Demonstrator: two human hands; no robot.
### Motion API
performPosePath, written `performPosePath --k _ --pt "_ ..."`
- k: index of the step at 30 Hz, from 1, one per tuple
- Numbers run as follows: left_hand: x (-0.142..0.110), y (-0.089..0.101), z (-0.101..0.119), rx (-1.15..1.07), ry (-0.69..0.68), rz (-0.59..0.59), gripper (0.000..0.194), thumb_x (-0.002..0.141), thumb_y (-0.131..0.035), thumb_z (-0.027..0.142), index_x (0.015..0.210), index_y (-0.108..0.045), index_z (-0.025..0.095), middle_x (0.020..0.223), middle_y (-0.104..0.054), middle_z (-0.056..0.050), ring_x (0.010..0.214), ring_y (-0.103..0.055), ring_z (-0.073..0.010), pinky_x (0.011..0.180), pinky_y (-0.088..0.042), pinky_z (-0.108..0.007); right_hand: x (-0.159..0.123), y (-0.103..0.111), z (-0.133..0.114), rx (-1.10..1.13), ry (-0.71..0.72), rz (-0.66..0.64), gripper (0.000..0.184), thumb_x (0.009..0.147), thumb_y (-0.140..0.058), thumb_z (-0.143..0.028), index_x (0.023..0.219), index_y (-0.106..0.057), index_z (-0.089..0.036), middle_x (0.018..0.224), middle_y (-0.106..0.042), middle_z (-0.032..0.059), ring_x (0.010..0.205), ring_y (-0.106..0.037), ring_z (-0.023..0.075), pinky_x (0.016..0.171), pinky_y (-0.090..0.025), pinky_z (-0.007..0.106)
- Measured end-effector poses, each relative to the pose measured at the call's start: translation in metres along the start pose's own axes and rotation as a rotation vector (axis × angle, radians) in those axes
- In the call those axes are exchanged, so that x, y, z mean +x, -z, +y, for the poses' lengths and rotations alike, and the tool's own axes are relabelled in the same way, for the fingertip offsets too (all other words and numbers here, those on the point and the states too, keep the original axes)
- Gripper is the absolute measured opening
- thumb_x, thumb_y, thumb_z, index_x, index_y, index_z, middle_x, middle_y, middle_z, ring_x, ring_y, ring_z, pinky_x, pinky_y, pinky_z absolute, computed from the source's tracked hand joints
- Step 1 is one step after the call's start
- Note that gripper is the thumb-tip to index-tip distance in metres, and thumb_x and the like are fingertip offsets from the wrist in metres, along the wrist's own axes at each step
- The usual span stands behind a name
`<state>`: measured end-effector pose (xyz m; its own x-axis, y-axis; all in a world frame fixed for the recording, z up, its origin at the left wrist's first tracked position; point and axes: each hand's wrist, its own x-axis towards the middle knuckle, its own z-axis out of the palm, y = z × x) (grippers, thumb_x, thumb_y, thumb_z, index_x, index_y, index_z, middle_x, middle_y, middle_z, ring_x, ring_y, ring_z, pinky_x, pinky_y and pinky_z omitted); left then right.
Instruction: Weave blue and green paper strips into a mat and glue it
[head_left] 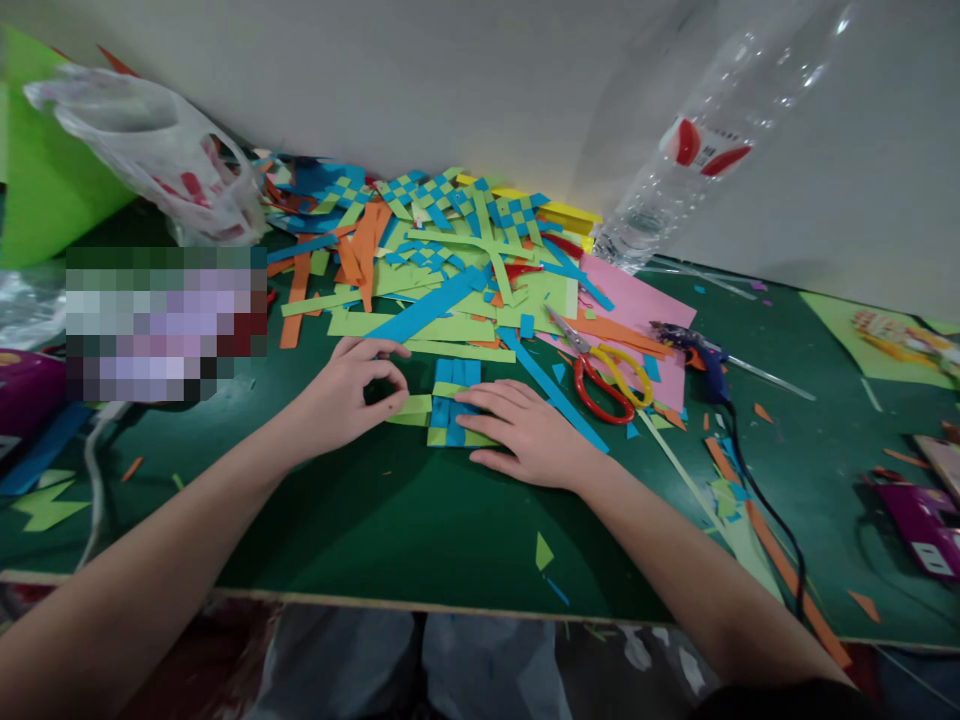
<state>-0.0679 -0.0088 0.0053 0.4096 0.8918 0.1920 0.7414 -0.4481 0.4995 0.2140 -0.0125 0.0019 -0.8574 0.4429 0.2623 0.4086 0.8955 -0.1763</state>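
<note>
A small woven piece of blue and green paper strips [452,432] lies on the green table in front of me. My right hand [529,430] rests flat across its right side, fingers spread, pressing on it and hiding part of the weave. On the other side, the thumb and forefinger of my left hand [349,395] curl together in a pinch at a short green paper strip [418,408] that sticks out of the weave's left edge. The fingertips overlap the strip's end.
Behind lies a heap of paper strips and woven pieces [442,200]. To the right are scissors [604,390], pink paper [637,290], a glue gun [709,365] with its cord, and a tilted plastic bottle [705,150]. A plastic bag [180,170] stands at the back left.
</note>
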Motion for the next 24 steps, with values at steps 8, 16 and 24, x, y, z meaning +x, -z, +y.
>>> performPosePath --k 8,16,24 --pt "-0.0008 -0.0061 -0.0015 0.047 -0.006 -0.020 0.026 0.086 -0.051 0.038 0.074 -0.065 0.020 0.123 -0.059 -0.011 0.116 -0.045 -0.0316 0.103 -0.037 -0.056 0.0006 0.0004 -0.0002 0.002 0.012 0.006 0.042 0.099 -0.047 -0.043 0.125 -0.062 -0.014 0.140 -0.057 0.0107 0.131 -0.049 0.0254 0.111 -0.041 0.046" --pt "-0.0005 -0.0045 -0.0017 0.043 -0.017 -0.024 0.026 0.086 -0.051 0.038 0.073 -0.065 0.020 0.122 -0.059 -0.011 0.116 -0.046 -0.0310 0.103 -0.037 -0.054 0.0000 0.0001 -0.0002 0.019 -0.008 -0.016 0.042 0.099 -0.047 -0.044 0.127 -0.061 -0.016 0.143 -0.055 0.0109 0.134 -0.047 0.0251 0.113 -0.039 0.046" --pt "0.0014 -0.0048 -0.0013 0.030 -0.006 -0.033 0.028 0.086 -0.050 0.040 0.075 -0.066 0.020 0.122 -0.060 -0.010 0.117 -0.046 -0.0311 0.104 -0.037 -0.055 0.0002 0.0001 -0.0001 0.025 -0.012 -0.025 0.043 0.100 -0.045 -0.045 0.127 -0.061 -0.016 0.143 -0.055 0.0104 0.134 -0.047 0.0251 0.113 -0.039 0.046"
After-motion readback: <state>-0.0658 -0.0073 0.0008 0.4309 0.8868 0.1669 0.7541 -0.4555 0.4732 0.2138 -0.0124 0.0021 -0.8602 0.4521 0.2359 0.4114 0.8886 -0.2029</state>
